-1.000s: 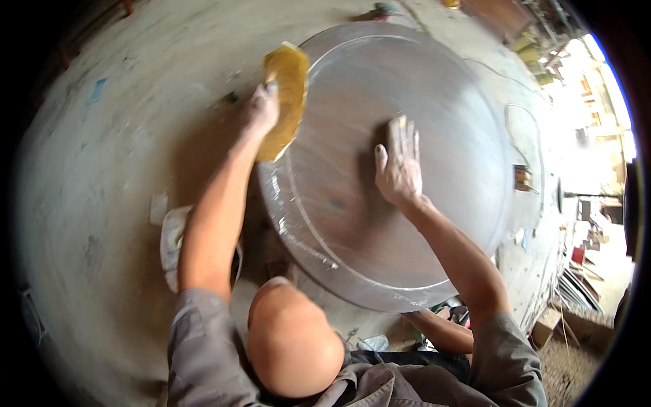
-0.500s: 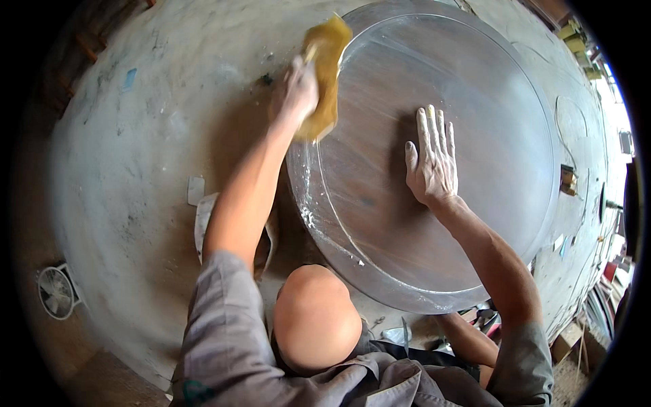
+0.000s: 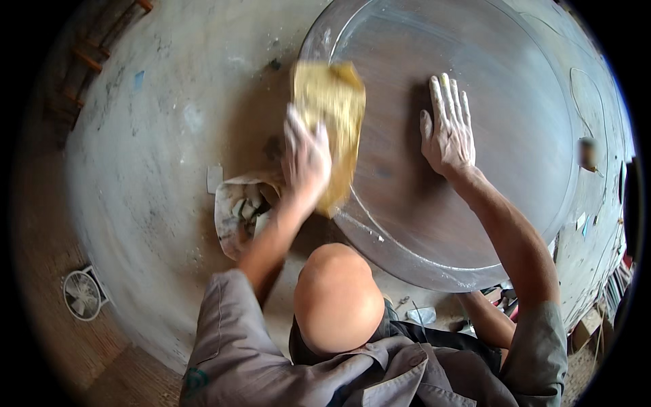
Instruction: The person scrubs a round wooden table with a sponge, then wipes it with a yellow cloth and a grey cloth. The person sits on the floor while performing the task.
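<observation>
Round panel (image 3: 475, 156): large brown disc with a wood-grain look, smooth, filling the upper right of the frame; a pale line runs just inside its rim; it lies flat on the floor.
Yellow sponge (image 3: 332, 115): thick, rough-textured, roughly rectangular pad, mottled yellow; sits on the disc's left edge, upper centre of frame.
Left hand (image 3: 306, 159): blurred, pressed on the lower part of the sponge; grip closed over the sponge, fingers not clearly separable.
Right hand (image 3: 447, 132): flat on the disc, right of centre; grip wide, fingers spread and straight, palm down, holding nothing; pale dust on the fingers.
Floor (image 3: 169, 136): grey concrete, stained and mottled, with blue flecks at upper left.
Crumpled bag (image 3: 237, 214): off-white, creased, open at top, left of centre, just beside the disc's edge.
Small white rectangle (image 3: 214, 178): flat, just above the bag.
Fan (image 3: 83, 295): round, white grille, lower left.
Knee (image 3: 337, 295): bare, lower centre, below the disc.
</observation>
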`<state>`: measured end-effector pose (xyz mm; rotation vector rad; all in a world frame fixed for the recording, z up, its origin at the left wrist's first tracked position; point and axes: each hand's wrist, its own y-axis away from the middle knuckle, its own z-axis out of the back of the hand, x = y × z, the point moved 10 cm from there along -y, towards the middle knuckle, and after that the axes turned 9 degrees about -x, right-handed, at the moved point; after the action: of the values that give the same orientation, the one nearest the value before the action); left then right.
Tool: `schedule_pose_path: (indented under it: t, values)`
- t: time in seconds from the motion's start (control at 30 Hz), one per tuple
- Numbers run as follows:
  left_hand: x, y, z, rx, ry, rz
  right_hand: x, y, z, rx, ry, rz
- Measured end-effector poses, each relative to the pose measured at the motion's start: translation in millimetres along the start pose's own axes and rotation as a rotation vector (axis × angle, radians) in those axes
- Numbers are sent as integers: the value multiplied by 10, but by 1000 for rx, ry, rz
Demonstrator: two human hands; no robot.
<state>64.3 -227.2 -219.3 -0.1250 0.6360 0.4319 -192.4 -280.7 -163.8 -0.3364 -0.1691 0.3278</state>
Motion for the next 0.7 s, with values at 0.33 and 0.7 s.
schedule_pose_path:
  t: [0.33,0.7]
  values:
    - [-209,-469,60,-91,113,-136,25,25,-6,-40,-50,22]
    - [-484,-2090,-563,-11,-285,-474,201,-1,-32,-18,-93,43]
